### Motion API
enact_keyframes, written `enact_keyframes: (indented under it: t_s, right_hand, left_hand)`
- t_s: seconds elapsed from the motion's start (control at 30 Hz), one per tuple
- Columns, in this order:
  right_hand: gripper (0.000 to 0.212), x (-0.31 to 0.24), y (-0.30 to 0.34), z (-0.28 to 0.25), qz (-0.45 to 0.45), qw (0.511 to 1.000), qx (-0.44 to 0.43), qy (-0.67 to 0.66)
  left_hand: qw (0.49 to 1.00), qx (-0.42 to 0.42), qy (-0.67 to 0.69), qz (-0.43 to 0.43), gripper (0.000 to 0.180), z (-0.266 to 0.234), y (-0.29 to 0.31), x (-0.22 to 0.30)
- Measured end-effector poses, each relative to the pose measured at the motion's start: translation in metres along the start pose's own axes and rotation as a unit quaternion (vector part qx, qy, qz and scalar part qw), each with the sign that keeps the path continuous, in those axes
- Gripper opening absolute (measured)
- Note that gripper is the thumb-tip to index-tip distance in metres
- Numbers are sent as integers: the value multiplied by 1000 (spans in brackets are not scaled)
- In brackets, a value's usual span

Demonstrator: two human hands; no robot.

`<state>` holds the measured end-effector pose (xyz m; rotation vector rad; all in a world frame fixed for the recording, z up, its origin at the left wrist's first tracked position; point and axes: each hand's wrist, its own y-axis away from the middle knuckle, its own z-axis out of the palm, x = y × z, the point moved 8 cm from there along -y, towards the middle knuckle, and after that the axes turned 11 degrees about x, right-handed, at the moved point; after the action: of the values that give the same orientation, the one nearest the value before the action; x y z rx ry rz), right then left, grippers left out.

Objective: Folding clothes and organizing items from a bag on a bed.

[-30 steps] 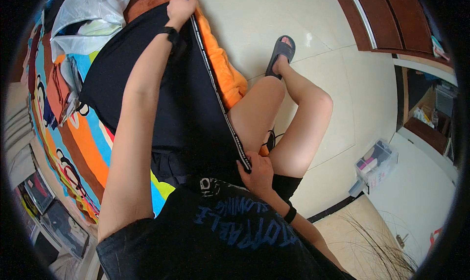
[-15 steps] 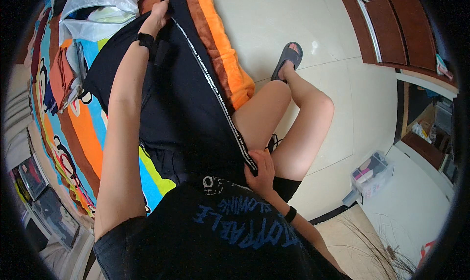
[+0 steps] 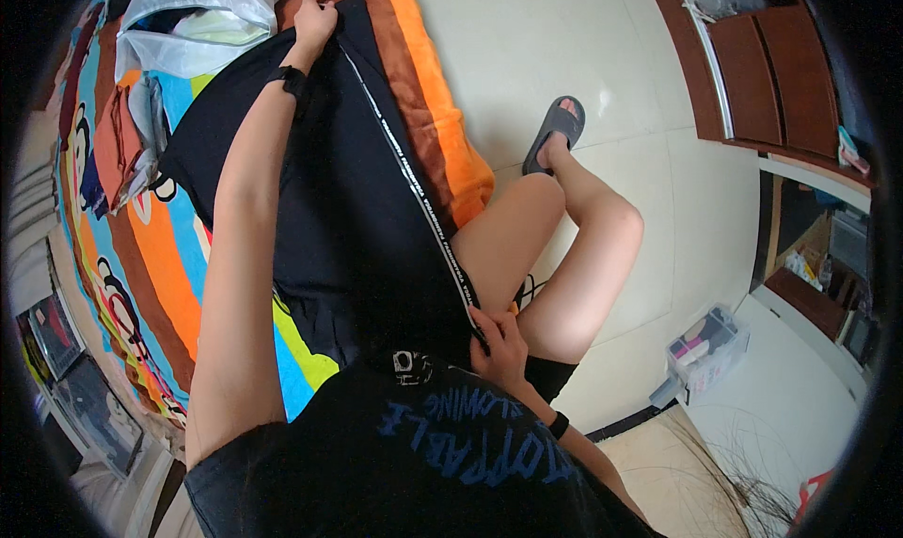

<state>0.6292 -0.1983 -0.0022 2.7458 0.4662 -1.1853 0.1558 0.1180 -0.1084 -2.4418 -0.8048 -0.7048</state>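
Note:
A black garment point(image 3: 343, 190) is spread on the bed and reaches toward my lap; whether it is trousers or a top I cannot tell. A narrow white stripe point(image 3: 411, 185) with lettering runs along its right side. At the far end my left hand point(image 3: 315, 25) is closed, pinching the cloth near the garment's top edge, arm stretched out. My right hand point(image 3: 500, 348) grips the near end of the striped edge beside my thigh, thumb on top. Between both hands the striped edge is drawn nearly straight.
The bed's striped, colourful blanket point(image 3: 169, 265) has an orange border point(image 3: 447, 124) on the right. Folded clothes point(image 3: 127, 148) lie at the left, below a translucent white bag point(image 3: 193, 30). A clear plastic box point(image 3: 705, 355) stands on the tiled floor near brown drawers point(image 3: 767, 68).
My left hand has shifted slightly right and toward me with the far end of the garment. My right hand has moved slightly nearer me, its grip kept. The striped edge has turned a little.

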Motion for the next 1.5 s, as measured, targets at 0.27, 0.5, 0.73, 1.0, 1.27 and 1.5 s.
enact_keyframes:
  t_s: [0.27,0.5,0.73,1.0,1.27,1.5]
  right_hand:
    - [27,-13,-49,-9,-9,996,-56,-68]
    - [27,7,-141,42,22,991,-131,-32]
    - [25,8,-185,102,29,991,-125,-39]
    - [35,-31,-168,113,-253,965,-36,62]
    - [65,-10,-144,128,-227,947,-194,119]
    - [78,-15,-134,89,-127,951,-253,121]
  left_hand:
    - [929,-11,-229,291,46,1,31,81]
    - [903,-34,-275,328,36,20,43,89]
    - [941,33,-113,318,19,5,38,83]
    - [969,47,-19,242,22,-7,27,87]
    - [949,118,-164,240,25,-18,35,82]
    - [966,114,-72,221,55,-59,77,91]
